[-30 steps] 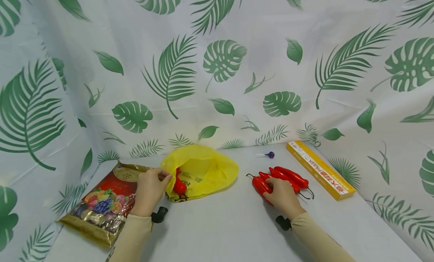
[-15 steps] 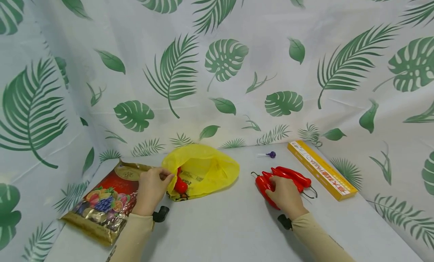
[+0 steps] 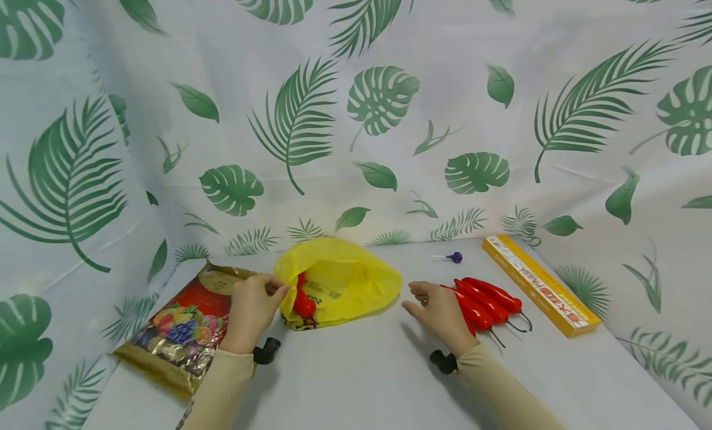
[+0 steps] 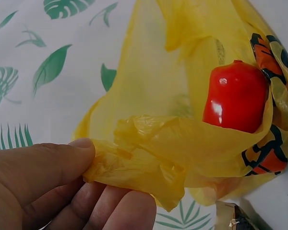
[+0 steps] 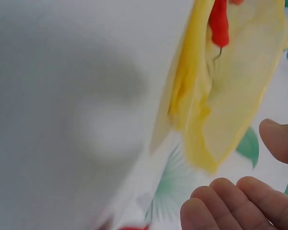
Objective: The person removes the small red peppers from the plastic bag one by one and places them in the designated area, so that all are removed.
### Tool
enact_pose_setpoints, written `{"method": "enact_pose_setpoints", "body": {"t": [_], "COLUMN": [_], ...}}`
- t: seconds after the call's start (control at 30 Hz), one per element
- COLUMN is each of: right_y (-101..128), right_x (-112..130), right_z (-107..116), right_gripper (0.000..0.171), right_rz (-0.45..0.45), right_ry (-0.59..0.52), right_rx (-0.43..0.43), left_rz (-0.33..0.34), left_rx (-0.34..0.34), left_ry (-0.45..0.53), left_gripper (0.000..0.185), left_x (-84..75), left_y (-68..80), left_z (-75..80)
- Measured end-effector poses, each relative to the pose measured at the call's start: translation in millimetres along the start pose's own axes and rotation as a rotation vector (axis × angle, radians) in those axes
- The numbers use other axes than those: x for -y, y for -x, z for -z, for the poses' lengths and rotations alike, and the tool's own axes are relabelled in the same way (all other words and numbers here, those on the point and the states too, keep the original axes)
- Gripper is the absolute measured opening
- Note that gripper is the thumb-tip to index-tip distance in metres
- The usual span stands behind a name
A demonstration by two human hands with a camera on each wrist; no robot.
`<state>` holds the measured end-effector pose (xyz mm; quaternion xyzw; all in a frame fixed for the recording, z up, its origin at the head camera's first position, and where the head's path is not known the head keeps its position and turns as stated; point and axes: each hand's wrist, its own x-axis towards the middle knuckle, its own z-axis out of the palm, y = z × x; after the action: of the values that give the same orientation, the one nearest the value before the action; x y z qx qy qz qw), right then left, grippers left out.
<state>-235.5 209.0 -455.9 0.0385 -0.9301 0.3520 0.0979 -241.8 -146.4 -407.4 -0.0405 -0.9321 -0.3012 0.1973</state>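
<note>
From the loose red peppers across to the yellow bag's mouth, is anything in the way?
Yes, the right hand: it is over the table between the red peppers and the yellow bag, holding nothing. I see nothing else in that gap; the purple lollipop lies farther back.

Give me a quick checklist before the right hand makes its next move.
1. Left hand gripping the yellow bag: ok, thumb and fingers pinch its edge.
2. Bag mouth open: ok, it gapes enough to show a red pepper inside.
3. Right hand loaded: not ok, it holds nothing.
4. Path from right hand to bag: ok, nothing shows between them in the head view.
5. Loose red peppers within reach: ok, probably; they lie right beside the right hand.
6. Total count inside the bag: cannot tell, the plastic hides part of it.
</note>
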Motion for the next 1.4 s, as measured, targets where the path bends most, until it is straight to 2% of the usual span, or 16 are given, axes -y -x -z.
{"method": "enact_pose_setpoints", "body": {"t": [0.2, 0.5, 0.67, 0.8, 1.07, 1.4], "right_y": [-11.8, -36.4, -48.6, -55.4, -61.5, -56.8], "right_x": [31.1, 77.6, 103.5, 116.9, 123.8, 126.7], "right_z": [-34.0, -92.4, -120.6, -137.1, -154.9, -153.2], "right_gripper": [0.045, 0.045, 0.048, 0.047, 0.033, 0.042], "right_rz": [0.040, 0.153, 0.147, 0.168, 0.224, 0.133], "right_ry": [-0.079, -0.239, -0.255, -0.243, -0.199, -0.222], "right_rx": [0.058, 0.228, 0.299, 0.312, 0.270, 0.268], "left_rz": [0.005, 0.016, 0.015, 0.005, -0.025, -0.025], "left_rx": [-0.014, -0.013, -0.014, -0.013, -0.025, -0.034], "left_ry": [-0.002, 0.007, -0.007, -0.012, -0.013, -0.019], "left_gripper": [0.015, 0.016, 0.016, 0.016, 0.015, 0.015], "left_x": [2.6, 0.1, 1.7, 2.0, 0.7, 3.8], "left_y": [0.0, 0.0, -0.5, 0.0, -0.9, -1.1], "left_z": [-0.9, -1.4, -0.4, 0.4, 1.8, 4.1]}}
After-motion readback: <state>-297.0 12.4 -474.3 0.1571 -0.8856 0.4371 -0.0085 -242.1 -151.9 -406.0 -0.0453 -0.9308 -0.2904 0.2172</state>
